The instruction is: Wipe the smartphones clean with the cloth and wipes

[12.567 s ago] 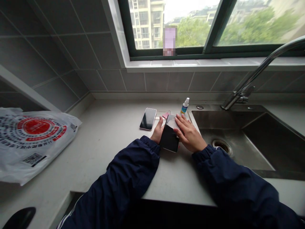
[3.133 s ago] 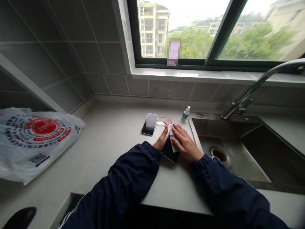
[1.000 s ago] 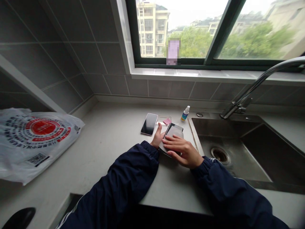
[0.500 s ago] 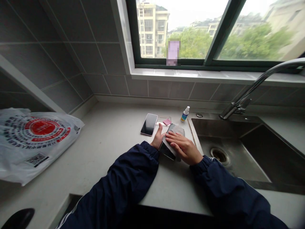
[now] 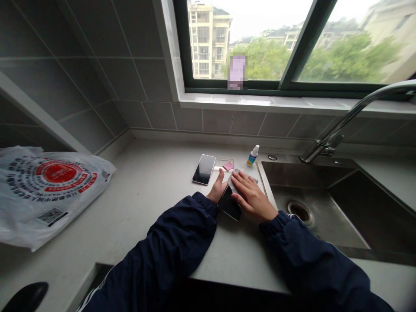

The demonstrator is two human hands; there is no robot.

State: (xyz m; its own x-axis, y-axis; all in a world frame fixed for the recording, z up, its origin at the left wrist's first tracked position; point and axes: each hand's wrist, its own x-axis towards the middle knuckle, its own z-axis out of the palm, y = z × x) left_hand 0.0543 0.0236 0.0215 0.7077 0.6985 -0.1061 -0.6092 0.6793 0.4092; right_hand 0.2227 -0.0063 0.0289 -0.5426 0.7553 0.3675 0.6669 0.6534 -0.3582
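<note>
A steel sink (image 5: pixel 312 203) with its drain (image 5: pixel 300 212) adjoins a stone countertop (image 5: pixel 152 208), where a right hand (image 5: pixel 252 196), fingers spread, presses a pale cloth (image 5: pixel 236 182) onto a black smartphone (image 5: pixel 229 205). The left hand (image 5: pixel 217 187) touches its edge, thumb raised, other fingers hidden. A spray bottle (image 5: pixel 252 156) stands beyond.

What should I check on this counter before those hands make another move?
1. Black phone steadied by the left hand: ok.
2. Cloth pressed onto it by the right hand: ok.
3. Black phone's surface clean: cannot tell, the cloth and hands cover much of it.
4. Other phone apart from both hands: ok.
5. Spray bottle upright: ok.
6. Black phone away from the sink: ok.
</note>
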